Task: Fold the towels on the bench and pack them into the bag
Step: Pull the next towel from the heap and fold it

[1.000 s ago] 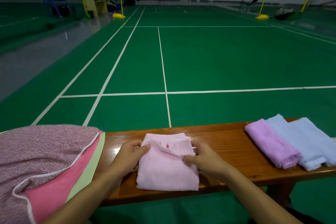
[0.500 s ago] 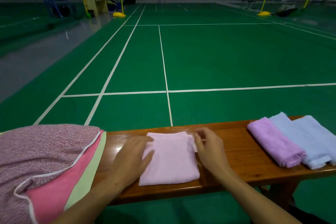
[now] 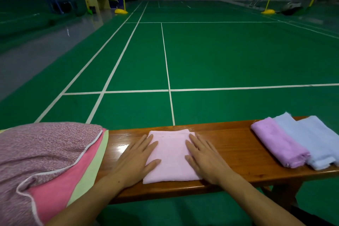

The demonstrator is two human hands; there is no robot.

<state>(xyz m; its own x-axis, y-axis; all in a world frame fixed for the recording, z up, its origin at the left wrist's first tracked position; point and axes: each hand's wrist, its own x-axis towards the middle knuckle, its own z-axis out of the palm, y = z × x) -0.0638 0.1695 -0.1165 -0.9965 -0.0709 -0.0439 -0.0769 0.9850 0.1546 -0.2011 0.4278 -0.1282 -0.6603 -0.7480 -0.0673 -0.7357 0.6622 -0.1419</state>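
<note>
Fingers of both the left hand (image 3: 136,159) and right hand (image 3: 203,161), pinching a second ago, now lie straight and flat, smoothing the pink towel (image 3: 170,158), seemingly fully folded, ready for the bag (image 3: 42,154).

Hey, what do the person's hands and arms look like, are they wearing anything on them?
Nothing is worn on them. The left hand and right hand are bare: no gloves, rings, watch or bracelets that I can make out. Both forearms are uncovered down to the frame's bottom edge, with no sleeve in view. Nails look short and unpainted, though the light is dim.
</note>
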